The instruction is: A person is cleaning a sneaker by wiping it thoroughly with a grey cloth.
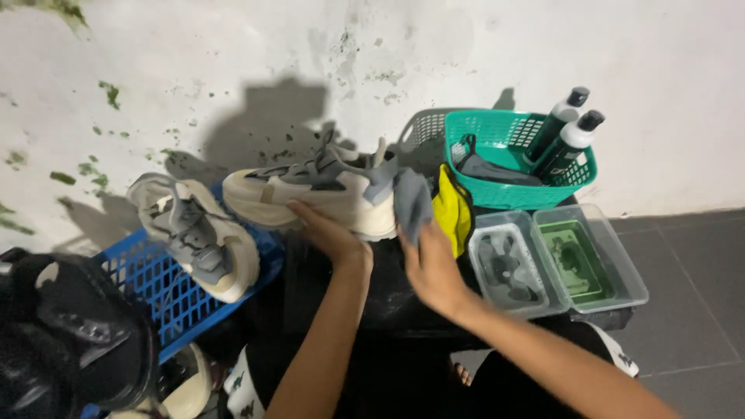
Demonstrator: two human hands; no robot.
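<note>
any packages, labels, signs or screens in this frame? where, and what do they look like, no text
No signs or screens.
Two bottles: upright and leaning in the teal basket at upper right; tall, dark bodies, white shoulders, black caps; any label too small to make out.
Two clear tubs: side by side below the basket; rectangular, the right one holding greenish liquid.

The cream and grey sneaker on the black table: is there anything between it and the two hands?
Nothing visible stands between. The left hand lies directly on the side of the sneaker, near its sole. The right hand holds a grey cloth against the heel, so only the cloth is between that hand and the shoe.
</note>
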